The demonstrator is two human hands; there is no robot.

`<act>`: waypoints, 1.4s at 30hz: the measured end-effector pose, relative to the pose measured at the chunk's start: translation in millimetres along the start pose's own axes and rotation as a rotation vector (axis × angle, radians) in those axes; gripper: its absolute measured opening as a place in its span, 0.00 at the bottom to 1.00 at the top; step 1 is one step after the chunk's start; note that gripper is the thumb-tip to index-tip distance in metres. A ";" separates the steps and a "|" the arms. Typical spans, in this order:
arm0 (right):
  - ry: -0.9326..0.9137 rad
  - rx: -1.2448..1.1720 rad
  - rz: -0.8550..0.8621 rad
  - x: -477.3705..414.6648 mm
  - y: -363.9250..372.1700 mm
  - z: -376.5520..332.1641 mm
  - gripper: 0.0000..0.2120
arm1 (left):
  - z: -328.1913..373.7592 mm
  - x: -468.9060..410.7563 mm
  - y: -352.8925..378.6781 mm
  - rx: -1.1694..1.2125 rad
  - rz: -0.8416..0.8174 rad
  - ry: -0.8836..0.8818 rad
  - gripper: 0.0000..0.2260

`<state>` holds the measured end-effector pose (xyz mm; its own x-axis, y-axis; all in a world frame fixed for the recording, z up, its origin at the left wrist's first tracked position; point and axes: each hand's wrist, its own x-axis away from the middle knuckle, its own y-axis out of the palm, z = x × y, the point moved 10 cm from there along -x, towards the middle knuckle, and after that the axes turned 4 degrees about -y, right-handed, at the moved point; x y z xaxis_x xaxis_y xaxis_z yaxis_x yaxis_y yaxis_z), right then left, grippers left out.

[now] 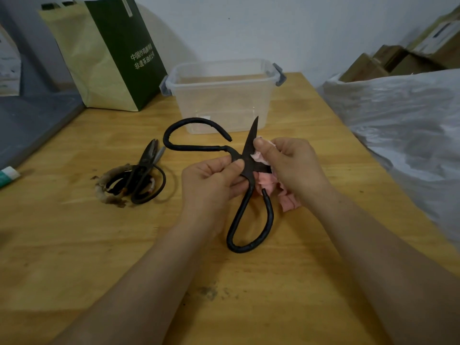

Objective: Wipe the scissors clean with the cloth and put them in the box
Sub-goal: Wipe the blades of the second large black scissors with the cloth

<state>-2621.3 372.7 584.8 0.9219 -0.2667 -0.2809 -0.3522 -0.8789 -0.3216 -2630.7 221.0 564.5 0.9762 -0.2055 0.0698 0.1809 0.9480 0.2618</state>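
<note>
Currently we are holding one pair of large black scissors point(245, 165) above the counter point(74, 245), spread wide open. Our left hand point(211, 180) is pinching them at the pivot, thumb on top, fingers beneath. Our right hand point(291, 165) is pressing the pink cloth point(286, 200) against the inner side of the upright blade, thumb and fingers closed on the cloth with the blade sandwiched between.

Item, blade under wiping: its long axis is running from the pivot up and away from us, tip pointing toward the clear plastic box point(221, 95). One handle loop is hanging down toward us, the other arching off to the left.

Item, box: standing open just beyond the blade tip, straight ahead, roughly midway between both hands; the left hand, already gripping the scissors, is the likelier carrier.

Item, further scissors point(142, 175): a small heap, rusty, lying on the counter to the left, apart from our hands, apparently waiting.

Wiping is, by our judgement, underway and placing not yet begun.
</note>
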 end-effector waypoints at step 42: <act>-0.128 -0.080 0.052 5.1 -55.6 -34.2 0.15 | -0.2 -5.3 -10.0 -0.035 0.021 -0.093 0.06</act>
<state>-2591.5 406.7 632.2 0.8726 -0.2648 -0.4103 -0.3806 -0.8953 -0.2316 -2637.7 212.6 561.3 0.9647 -0.2055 0.1646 0.1659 0.9599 0.2259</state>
